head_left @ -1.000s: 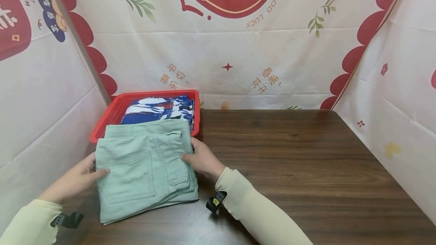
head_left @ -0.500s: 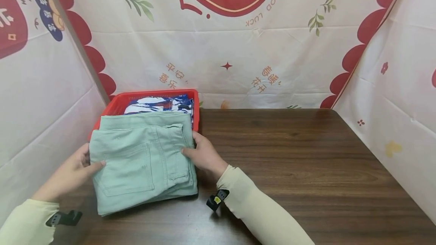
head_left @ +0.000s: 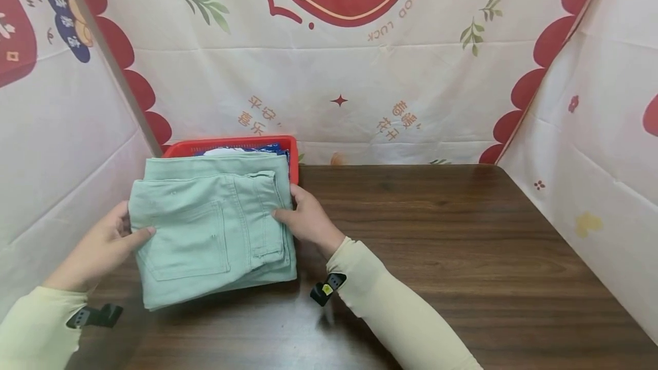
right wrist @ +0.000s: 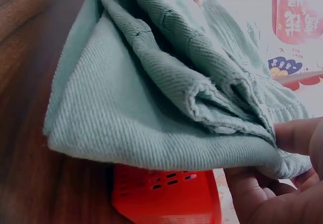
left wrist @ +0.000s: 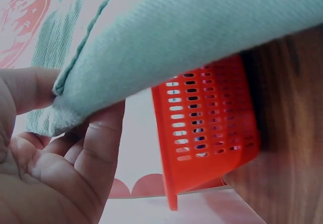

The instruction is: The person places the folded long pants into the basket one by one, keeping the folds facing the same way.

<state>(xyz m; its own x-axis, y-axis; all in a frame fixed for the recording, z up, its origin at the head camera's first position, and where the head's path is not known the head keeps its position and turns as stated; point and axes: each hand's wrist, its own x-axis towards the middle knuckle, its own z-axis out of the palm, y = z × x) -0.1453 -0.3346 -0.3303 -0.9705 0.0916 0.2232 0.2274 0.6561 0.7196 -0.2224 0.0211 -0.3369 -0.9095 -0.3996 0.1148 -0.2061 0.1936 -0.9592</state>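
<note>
Folded light-green jeans, a back pocket facing up, are held in both hands in front of and partly over a red plastic basket. At the left edge my left hand pinches the fabric, thumb on top and fingers beneath, as the left wrist view also shows. My right hand grips the right edge the same way; in the right wrist view the folded layers hang above the table. Inside the basket lies blue-and-white patterned clothing, mostly hidden by the jeans.
A dark wood-grain table extends to the right and front. White printed cloth walls stand at the back and both sides, the left one close to the basket and my left hand.
Both hands have moved the jeans away from me and slightly left, over the basket. More of the basket and of the patterned clothing is now covered.
</note>
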